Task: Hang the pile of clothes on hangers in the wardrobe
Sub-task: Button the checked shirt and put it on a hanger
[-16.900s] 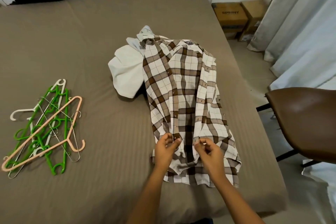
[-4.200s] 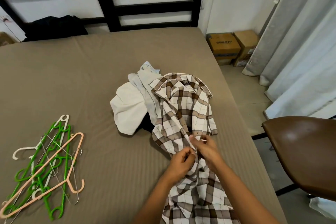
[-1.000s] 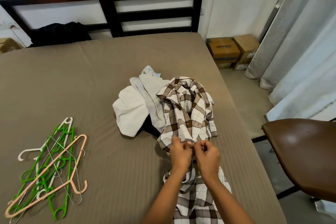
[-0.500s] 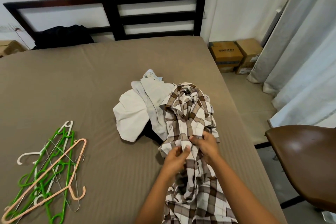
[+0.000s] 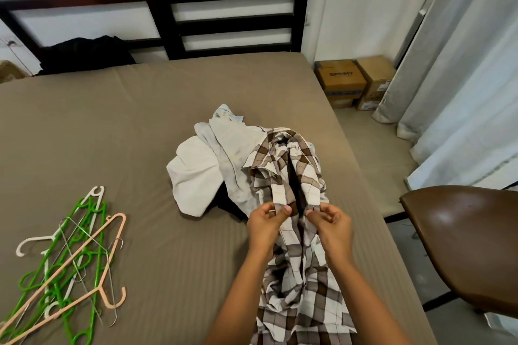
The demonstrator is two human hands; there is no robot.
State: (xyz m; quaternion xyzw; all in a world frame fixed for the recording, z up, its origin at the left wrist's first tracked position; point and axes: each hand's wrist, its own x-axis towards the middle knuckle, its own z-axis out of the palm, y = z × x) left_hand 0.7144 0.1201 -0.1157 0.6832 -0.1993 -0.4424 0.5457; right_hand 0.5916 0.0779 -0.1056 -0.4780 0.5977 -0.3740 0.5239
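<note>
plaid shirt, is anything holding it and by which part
The left hand and right hand each pinch one front opening edge of the plaid shirt, with the two edges parted.

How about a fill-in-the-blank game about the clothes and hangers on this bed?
1. The left hand and right hand each pinch the checked ____.
2. The hangers lie on the bed to the person's ____.
3. The cardboard boxes stand on the ____.
Missing words: shirt; left; floor.
</note>
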